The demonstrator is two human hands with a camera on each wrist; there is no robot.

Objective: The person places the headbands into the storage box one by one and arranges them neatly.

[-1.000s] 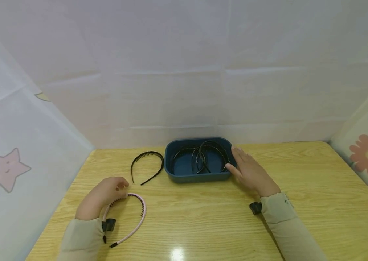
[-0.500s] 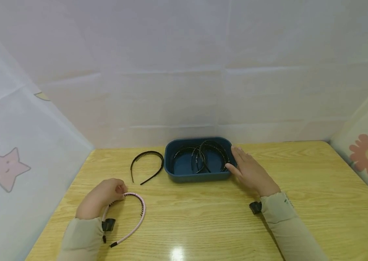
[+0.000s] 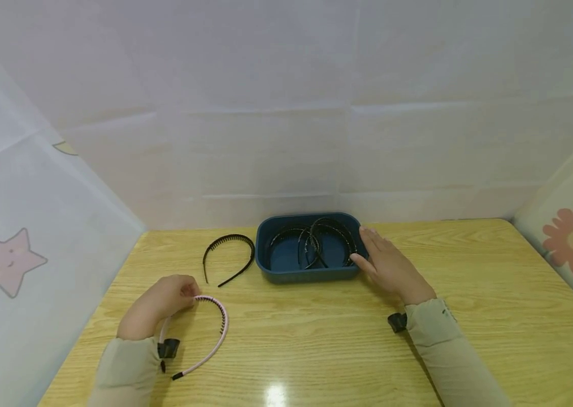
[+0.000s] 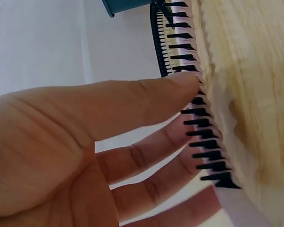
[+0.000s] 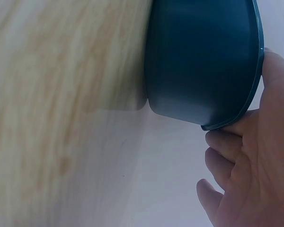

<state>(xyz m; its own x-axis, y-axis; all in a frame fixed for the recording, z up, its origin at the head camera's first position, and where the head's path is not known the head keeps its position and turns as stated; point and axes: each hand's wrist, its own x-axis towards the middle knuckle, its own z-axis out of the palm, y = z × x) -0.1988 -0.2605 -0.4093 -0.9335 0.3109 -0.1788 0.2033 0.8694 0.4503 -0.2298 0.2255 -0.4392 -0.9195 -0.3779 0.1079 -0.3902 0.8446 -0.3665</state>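
Note:
My left hand (image 3: pixel 166 297) pinches the top of a pink headband (image 3: pixel 224 333) with black comb teeth. In the left wrist view, the thumb lies across the teeth (image 4: pixel 204 122) and the other fingers are behind the band. My right hand (image 3: pixel 393 268) holds the right end of a dark blue bin (image 3: pixel 312 276), its thumb over the rim and its fingers along the outside. Inside the bin lie dark headbands (image 3: pixel 334 223), overlapping so that their number is unclear. The right wrist view shows the bin's outer wall (image 5: pixel 203 61) beside that hand.
A black toothed headband (image 3: pixel 252 257) lies on the wooden table (image 3: pixel 307 339), just left of the bin and ahead of my left hand. Pale cloth (image 3: pixel 266 113) hangs behind the table and at both sides.
My left fingers have closed on the pink headband. Its top and its near tips have shifted slightly up the head view. The right hand and the bin stay put.

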